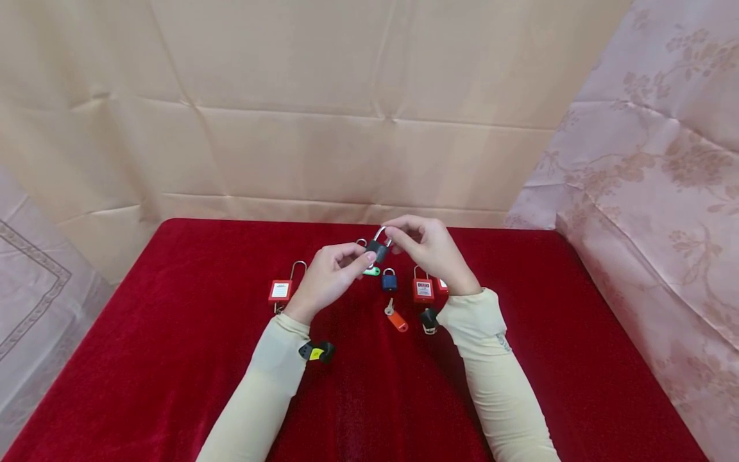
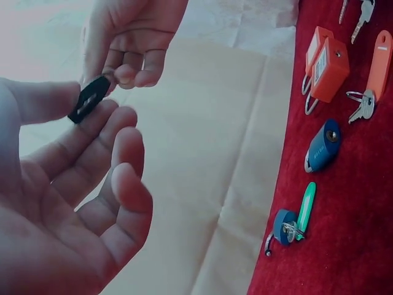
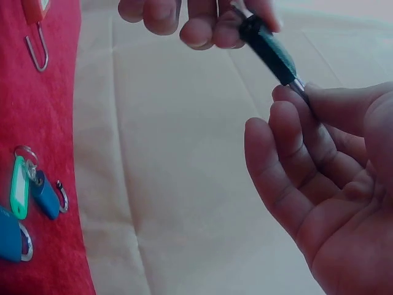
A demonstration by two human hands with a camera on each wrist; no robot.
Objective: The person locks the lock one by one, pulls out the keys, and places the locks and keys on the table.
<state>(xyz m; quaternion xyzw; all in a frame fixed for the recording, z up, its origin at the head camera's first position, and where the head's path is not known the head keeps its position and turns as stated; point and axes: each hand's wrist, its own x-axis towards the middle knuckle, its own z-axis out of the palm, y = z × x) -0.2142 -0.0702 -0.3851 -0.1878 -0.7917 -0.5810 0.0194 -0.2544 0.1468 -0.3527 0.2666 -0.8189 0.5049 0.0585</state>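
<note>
A small black padlock [image 1: 378, 251] is held between both hands, raised above the back of the table. My left hand [image 1: 329, 277] pinches its body between thumb and fingers. On the other side, the thumb and fingers of my right hand [image 1: 432, 247] pinch the metal shackle. The padlock [image 2: 91, 99] appears edge-on in the left wrist view, with a slot-like mark on its underside. The right wrist view also catches the padlock [image 3: 269, 50] edge-on, its shackle between my right thumb and fingers. Whether the shackle is locked, I cannot tell.
On the red cloth [image 1: 173, 359] lie a blue padlock [image 1: 389, 281], red padlocks [image 1: 280, 290], another black padlock [image 1: 428, 318] and a key with an orange tag [image 1: 397, 321]. A second blue padlock [image 2: 284, 226] has its shackle open, beside a green tag [image 2: 306, 209].
</note>
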